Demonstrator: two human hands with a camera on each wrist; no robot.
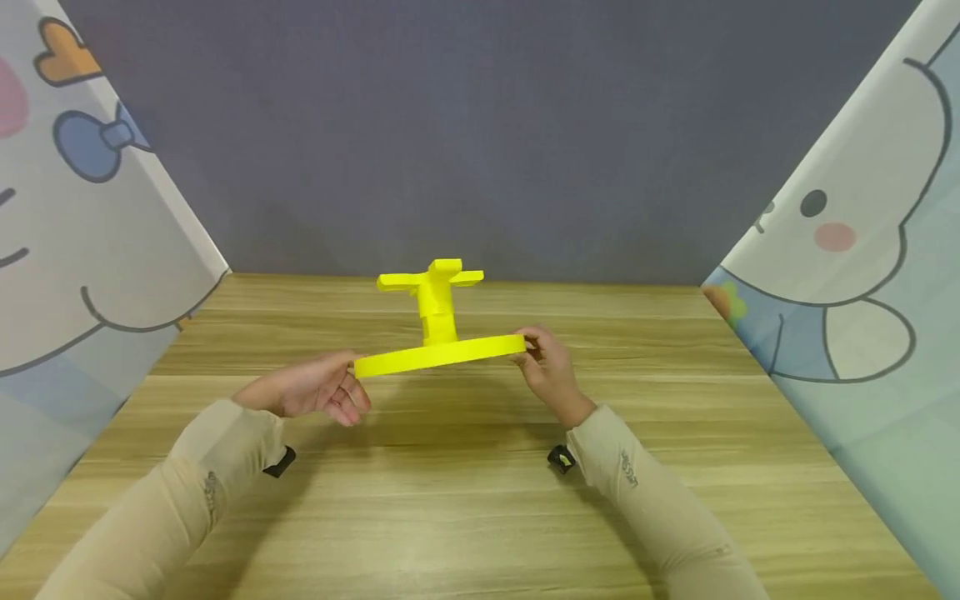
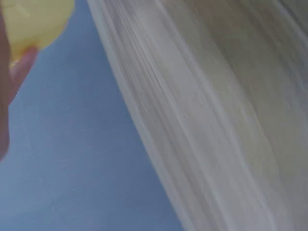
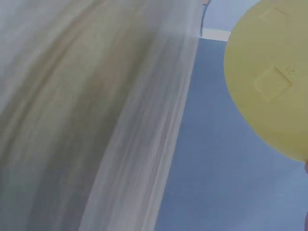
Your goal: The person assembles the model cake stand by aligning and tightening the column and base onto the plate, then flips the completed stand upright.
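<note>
A bright yellow stand [image 1: 438, 356] is held up over the table, its round flat base tilted with the right side higher. From the base rises a short post [image 1: 437, 312] topped by a cross of flat arms [image 1: 446, 268]. My left hand [image 1: 315, 389] grips the base's left rim, with the lower fingers loosely extended beneath. At the opposite rim, my right hand [image 1: 551, 371] pinches the edge between thumb and fingers. The right wrist view shows the disc's underside [image 3: 262, 106] with raised diamond marks; the left wrist view catches a corner of the disc [image 2: 41, 21] and a finger.
The wood-grain table [image 1: 450, 517] lies below, with the stand's shadow on it. A dark grey panel [image 1: 480, 142] stands along the back edge. Cartoon-printed panels flank it at left [image 1: 45, 250] and right [image 1: 862, 275].
</note>
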